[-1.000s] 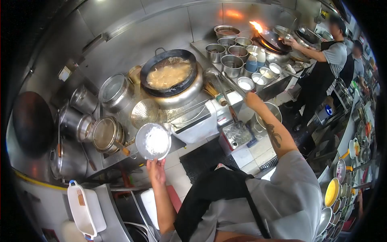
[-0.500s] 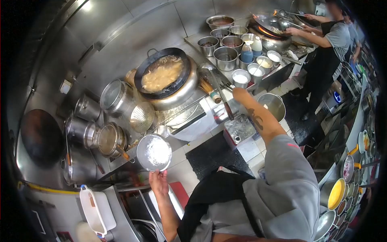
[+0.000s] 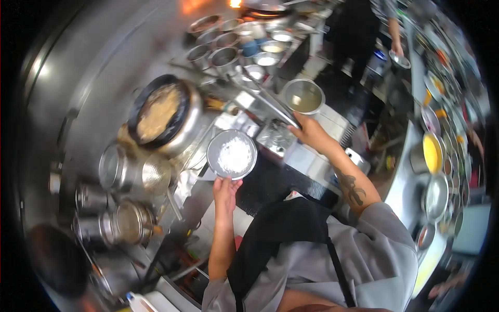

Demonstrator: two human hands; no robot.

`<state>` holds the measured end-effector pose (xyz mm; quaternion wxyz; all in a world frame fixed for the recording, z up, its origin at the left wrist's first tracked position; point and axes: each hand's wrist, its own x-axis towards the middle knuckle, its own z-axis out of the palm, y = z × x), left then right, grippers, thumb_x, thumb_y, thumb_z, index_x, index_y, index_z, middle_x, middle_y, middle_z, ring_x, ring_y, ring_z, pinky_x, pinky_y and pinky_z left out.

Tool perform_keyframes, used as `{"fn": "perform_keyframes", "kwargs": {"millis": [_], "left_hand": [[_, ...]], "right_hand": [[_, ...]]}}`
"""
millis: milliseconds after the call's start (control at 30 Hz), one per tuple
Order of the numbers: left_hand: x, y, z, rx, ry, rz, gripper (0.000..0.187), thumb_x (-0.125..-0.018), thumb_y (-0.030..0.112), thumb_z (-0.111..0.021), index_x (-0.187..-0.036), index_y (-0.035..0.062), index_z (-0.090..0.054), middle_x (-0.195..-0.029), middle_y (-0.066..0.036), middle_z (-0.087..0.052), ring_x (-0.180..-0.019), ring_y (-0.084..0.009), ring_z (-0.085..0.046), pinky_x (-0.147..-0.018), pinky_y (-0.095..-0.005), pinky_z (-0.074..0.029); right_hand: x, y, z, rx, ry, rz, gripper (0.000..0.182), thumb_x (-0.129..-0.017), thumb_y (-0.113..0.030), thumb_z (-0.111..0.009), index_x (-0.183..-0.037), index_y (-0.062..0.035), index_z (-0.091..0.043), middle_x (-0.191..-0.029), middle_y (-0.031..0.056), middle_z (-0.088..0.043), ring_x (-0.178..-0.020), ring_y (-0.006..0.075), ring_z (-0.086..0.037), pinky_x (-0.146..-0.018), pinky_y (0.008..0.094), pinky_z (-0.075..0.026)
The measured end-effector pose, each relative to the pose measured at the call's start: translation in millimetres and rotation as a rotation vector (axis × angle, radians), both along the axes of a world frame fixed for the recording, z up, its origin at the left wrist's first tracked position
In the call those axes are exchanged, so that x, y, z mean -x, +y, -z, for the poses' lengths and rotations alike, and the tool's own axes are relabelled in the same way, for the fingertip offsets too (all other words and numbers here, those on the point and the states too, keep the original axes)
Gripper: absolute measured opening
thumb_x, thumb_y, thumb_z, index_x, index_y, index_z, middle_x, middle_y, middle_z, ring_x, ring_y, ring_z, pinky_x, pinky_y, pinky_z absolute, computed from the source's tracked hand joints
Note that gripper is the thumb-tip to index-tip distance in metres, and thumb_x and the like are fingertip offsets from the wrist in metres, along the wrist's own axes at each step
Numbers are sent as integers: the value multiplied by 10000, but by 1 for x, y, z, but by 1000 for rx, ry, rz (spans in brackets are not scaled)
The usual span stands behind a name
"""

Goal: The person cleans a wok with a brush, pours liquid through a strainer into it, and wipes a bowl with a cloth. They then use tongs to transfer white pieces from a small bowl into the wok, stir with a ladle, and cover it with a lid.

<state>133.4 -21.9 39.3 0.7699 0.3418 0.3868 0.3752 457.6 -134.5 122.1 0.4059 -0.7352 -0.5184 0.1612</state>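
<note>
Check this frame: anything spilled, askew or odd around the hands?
Nothing stands out. The left hand holds the metal bowl level by its rim, white powder inside. The right hand grips the long ladle handle. The frame is motion-blurred, so small spills would not show.

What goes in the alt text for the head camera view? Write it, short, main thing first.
A person's left hand holds a round metal bowl of white powder by its near rim, while the right hand grips a long ladle handle. A wok of pale frying food sits beyond on the steel cooking range.
</note>
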Motion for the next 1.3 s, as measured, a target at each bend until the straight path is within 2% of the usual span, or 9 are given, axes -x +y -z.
{"fn": "perform_keyframes", "kwargs": {"millis": [200,467,700,800,867,1000,1133,1267,1300], "left_hand": [[-100,-33,14,1,39,622,119,-896,62,-528,-1009,49,-495,-917,-105,-627,-769,-198,-638,-702,-315,-555],[-184,-174,37,51,106,1366,53,-904,70,-509,-892,63,-457,-924,-115,-611,-792,-204,-622,-699,-344,-538],[-228,-304,19,138,154,1634,115,-904,91,-476,-1006,53,-512,-840,-50,-556,-709,-147,-573,-643,-282,-521],[-254,-334,62,210,133,1767,137,-909,114,-467,-1026,69,-523,-827,-21,-542,-706,-136,-563,-634,-261,-499],[-248,-331,50,273,36,1852,188,-913,157,-490,-1089,95,-510,-914,-32,-583,-785,-142,-598,-641,-254,-490],[-233,-276,68,113,234,1844,384,-888,210,-568,-1228,100,-428,-1074,-88,-582,-883,-183,-618,-738,-327,-509],[-183,-172,114,160,340,1430,391,-849,133,-605,-1196,44,-449,-972,-89,-581,-835,-204,-611,-719,-346,-521],[-87,-80,153,171,415,973,438,-818,90,-624,-1214,34,-446,-955,-98,-572,-784,-198,-606,-682,-350,-531],[-58,-65,158,189,426,856,442,-814,82,-622,-1218,34,-447,-953,-101,-572,-773,-197,-607,-670,-344,-533]], "right_hand": [[64,-166,15,-77,-29,337,506,-832,-192,-646,-1230,58,-458,-987,232,-595,-843,327,-608,-749,367,-483],[134,-289,-2,-25,48,709,546,-819,-216,-654,-1223,90,-450,-1003,266,-588,-870,360,-610,-759,385,-482],[164,-339,6,-66,-16,884,572,-820,-220,-638,-1260,74,-422,-1012,267,-581,-917,383,-591,-787,412,-467],[168,-346,-2,-33,26,898,562,-816,-209,-643,-1252,70,-426,-1017,254,-582,-914,380,-590,-783,404,-470],[168,-347,-11,-6,76,877,553,-813,-207,-648,-1246,62,-433,-1015,242,-586,-912,374,-591,-778,399,-472],[159,-335,2,-8,44,845,541,-810,-186,-656,-1243,52,-437,-1047,231,-583,-933,346,-592,-791,376,-469],[136,-300,16,112,146,678,516,-817,-127,-645,-1250,62,-438,-1076,220,-588,-974,239,-591,-828,324,-458],[109,-254,53,189,262,428,588,-751,-114,-639,-1261,83,-424,-876,222,-594,-768,228,-597,-704,332,-466],[101,-237,63,196,212,363,577,-728,-97,-637,-1232,102,-436,-863,231,-604,-775,287,-613,-706,356,-475]]}}
